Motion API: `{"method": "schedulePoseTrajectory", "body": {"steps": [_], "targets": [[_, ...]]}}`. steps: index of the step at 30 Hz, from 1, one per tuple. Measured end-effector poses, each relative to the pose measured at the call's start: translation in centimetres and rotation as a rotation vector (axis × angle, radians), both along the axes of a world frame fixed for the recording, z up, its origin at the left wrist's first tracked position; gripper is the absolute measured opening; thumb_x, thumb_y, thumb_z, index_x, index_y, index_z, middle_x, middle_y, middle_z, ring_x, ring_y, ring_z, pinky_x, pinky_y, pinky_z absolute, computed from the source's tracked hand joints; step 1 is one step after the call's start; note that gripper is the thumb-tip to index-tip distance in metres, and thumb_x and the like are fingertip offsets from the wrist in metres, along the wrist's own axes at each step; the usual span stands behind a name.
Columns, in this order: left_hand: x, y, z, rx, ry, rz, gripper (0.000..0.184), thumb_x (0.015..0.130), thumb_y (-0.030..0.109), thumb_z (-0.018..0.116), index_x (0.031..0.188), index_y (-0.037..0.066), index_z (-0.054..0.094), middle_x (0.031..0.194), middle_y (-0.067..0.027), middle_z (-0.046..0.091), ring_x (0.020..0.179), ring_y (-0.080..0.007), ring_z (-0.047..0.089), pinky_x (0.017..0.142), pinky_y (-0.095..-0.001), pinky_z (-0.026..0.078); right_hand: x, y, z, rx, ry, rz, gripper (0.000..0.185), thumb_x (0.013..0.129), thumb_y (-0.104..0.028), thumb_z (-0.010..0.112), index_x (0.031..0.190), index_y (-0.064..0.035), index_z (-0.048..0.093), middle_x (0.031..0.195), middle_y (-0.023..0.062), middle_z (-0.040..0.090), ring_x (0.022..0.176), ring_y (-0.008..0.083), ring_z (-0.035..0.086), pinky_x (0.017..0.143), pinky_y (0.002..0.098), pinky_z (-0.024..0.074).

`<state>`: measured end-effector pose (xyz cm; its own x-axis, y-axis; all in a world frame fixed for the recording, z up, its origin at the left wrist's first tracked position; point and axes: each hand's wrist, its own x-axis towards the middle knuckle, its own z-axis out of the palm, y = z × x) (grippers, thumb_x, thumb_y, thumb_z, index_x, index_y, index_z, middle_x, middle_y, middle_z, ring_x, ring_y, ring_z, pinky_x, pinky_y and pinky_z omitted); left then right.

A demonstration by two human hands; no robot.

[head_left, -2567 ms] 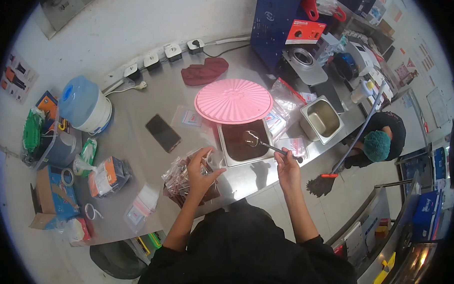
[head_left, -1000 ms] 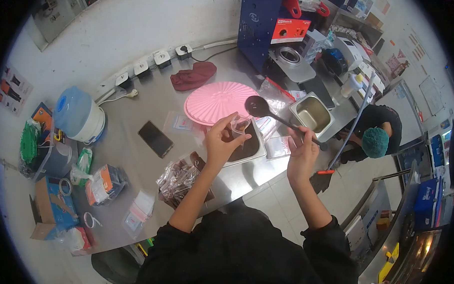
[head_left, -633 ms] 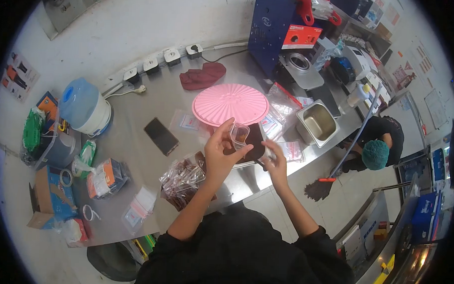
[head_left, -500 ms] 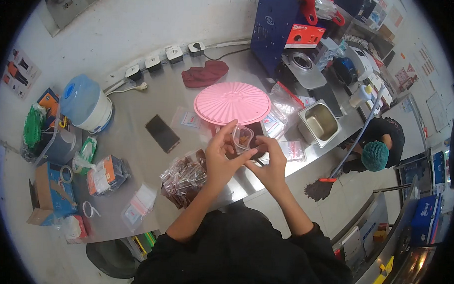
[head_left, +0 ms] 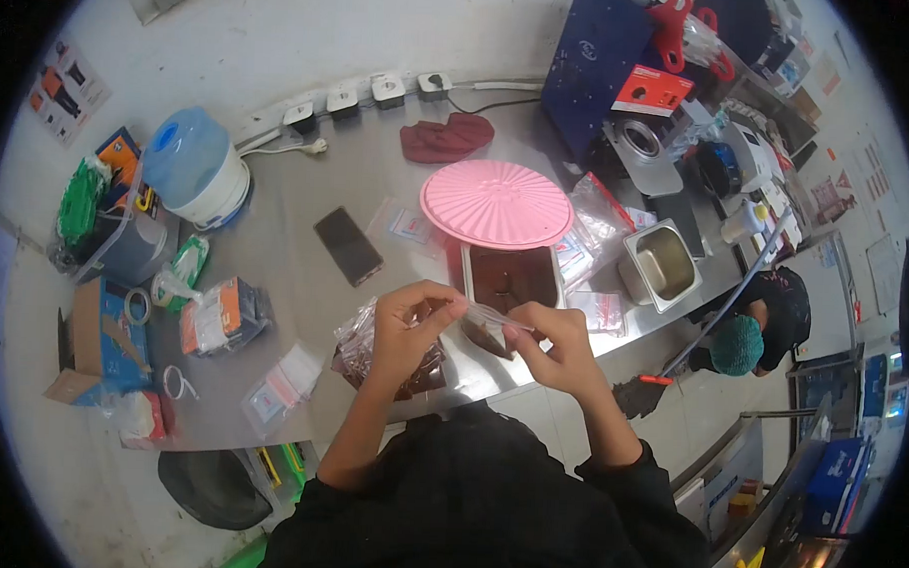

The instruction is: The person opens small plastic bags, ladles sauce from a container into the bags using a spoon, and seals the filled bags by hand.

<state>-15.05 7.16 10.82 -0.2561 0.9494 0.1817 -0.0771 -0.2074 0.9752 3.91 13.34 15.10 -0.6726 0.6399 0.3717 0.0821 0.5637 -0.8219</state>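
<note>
Between my hands hangs a small clear zip bag (head_left: 489, 337) with something brown in its lower part. My left hand (head_left: 411, 328) pinches one top corner, and my right hand (head_left: 557, 346) pinches the other. Just behind the bag stands a metal container (head_left: 562, 280) with brown contents; a pink ribbed lid (head_left: 495, 203) covers its far part. A heap of filled clear packets (head_left: 423, 379) lies beside and partly under my left hand. What exactly the brown filling is, I cannot make out.
A phone (head_left: 348, 245), flat empty bags (head_left: 283, 386) and a maroon cloth (head_left: 447, 138) lie on the steel table (head_left: 286, 228). To the right stands a steel pan (head_left: 662, 263). A crouching person in a green hair net (head_left: 737, 346) is near a broom (head_left: 643, 393).
The bag was held open, its mouth facing me; now its top edge is stretched flat between my fingers. My hands came down and nearer, exposing the metal container. The view shifted slightly.
</note>
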Motion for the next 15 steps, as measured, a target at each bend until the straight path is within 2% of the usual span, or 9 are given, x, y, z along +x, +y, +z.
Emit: {"method": "schedulePoseTrajectory", "body": {"steps": [3, 5, 7, 8, 9, 10, 12, 13, 15], "targets": [[-0.4, -1.5, 0.7, -0.020, -0.143, -0.030, 0.007, 0.078, 0.006, 0.067, 0.082, 0.001, 0.066, 0.075, -0.0020, 0.062, 0.064, -0.0047, 0.051, 0.059, -0.0199, 0.040, -0.8, -0.7, -0.4, -0.133, 0.019, 0.079, 0.006, 0.080, -0.005, 0.055, 0.081, 0.0006, 0.058, 0.061, 0.0101, 0.057, 0.050, 0.0179, 0.057, 0.047, 0.0274, 0.0448], [-0.6, -2.4, 0.4, 0.004, -0.101, 0.030, 0.006, 0.077, 0.005, 0.067, 0.082, 0.001, 0.067, 0.074, -0.0022, 0.063, 0.063, -0.0054, 0.050, 0.058, -0.0207, 0.039, -2.0, -0.9, -0.8, -0.092, -0.013, 0.083, 0.005, 0.077, -0.004, 0.058, 0.080, -0.0004, 0.058, 0.064, 0.0103, 0.058, 0.053, 0.0209, 0.058, 0.049, 0.0287, 0.0452], [-1.2, -3.3, 0.5, 0.030, -0.056, 0.084, 0.007, 0.076, 0.004, 0.068, 0.082, 0.002, 0.067, 0.073, -0.0023, 0.063, 0.062, -0.0062, 0.049, 0.057, -0.0215, 0.039, -3.8, -1.5, 0.5, 0.232, 0.013, 0.033, 0.008, 0.074, -0.005, 0.061, 0.081, -0.0018, 0.059, 0.069, 0.0108, 0.060, 0.059, 0.0235, 0.059, 0.053, 0.0308, 0.0461], [-1.3, -3.8, 1.0, 0.042, 0.107, 0.112, 0.007, 0.074, 0.003, 0.067, 0.081, 0.002, 0.067, 0.072, -0.0030, 0.063, 0.061, -0.0081, 0.049, 0.058, -0.0225, 0.040, -4.1, -1.7, 0.5, 0.220, -0.064, 0.054, 0.011, 0.072, -0.005, 0.063, 0.083, -0.0028, 0.059, 0.075, 0.0117, 0.061, 0.065, 0.0265, 0.060, 0.056, 0.0329, 0.0464], [-1.4, -4.3, 1.2, 0.052, 0.269, 0.136, 0.007, 0.073, 0.003, 0.067, 0.080, 0.002, 0.067, 0.072, -0.0037, 0.064, 0.060, -0.0100, 0.049, 0.059, -0.0236, 0.040, -4.6, -1.8, 0.1, 0.214, -0.063, 0.068, 0.011, 0.072, -0.005, 0.063, 0.083, -0.0028, 0.059, 0.075, 0.0117, 0.061, 0.065, 0.0265, 0.060, 0.056, 0.0329, 0.0464], [-1.4, -4.7, 1.1, 0.029, 0.291, 0.185, 0.008, 0.071, 0.003, 0.068, 0.078, 0.001, 0.066, 0.072, -0.0063, 0.064, 0.059, -0.0132, 0.049, 0.060, -0.0253, 0.041, -5.2, -1.8, -0.6, 0.208, -0.045, 0.093, 0.012, 0.072, -0.005, 0.064, 0.083, -0.0028, 0.059, 0.074, 0.0118, 0.060, 0.065, 0.0270, 0.060, 0.055, 0.0336, 0.0459], [-1.7, -5.6, 0.8, -0.004, 0.352, 0.242, 0.008, 0.071, 0.004, 0.068, 0.078, 0.001, 0.066, 0.072, -0.0065, 0.064, 0.059, -0.0138, 0.049, 0.060, -0.0258, 0.041, -6.2, -2.3, -1.5, 0.164, -0.046, 0.124, 0.011, 0.072, -0.007, 0.066, 0.079, -0.0036, 0.058, 0.069, 0.0112, 0.058, 0.061, 0.0287, 0.057, 0.054, 0.0351, 0.0445], [-1.9, -6.1, 0.6, -0.033, 0.414, 0.289, 0.009, 0.070, 0.005, 0.069, 0.078, 0.001, 0.066, 0.071, -0.0066, 0.063, 0.059, -0.0144, 0.049, 0.060, -0.0264, 0.041, -6.5, -2.6, -1.9, 0.159, -0.046, 0.134, 0.011, 0.072, -0.007, 0.066, 0.079, -0.0036, 0.058, 0.069, 0.0112, 0.058, 0.061, 0.0287, 0.057, 0.054, 0.0351, 0.0445], [-1.8, -7.7, -0.2, -0.079, 0.403, 0.318, 0.008, 0.072, 0.005, 0.069, 0.079, 0.001, 0.067, 0.071, -0.0062, 0.064, 0.060, -0.0133, 0.051, 0.061, -0.0255, 0.042, -7.1, -3.1, -2.8, 0.087, -0.054, 0.216, 0.011, 0.070, -0.007, 0.067, 0.077, -0.0023, 0.059, 0.062, 0.0080, 0.054, 0.051, 0.0189, 0.051, 0.047, 0.0283, 0.0397]]}}
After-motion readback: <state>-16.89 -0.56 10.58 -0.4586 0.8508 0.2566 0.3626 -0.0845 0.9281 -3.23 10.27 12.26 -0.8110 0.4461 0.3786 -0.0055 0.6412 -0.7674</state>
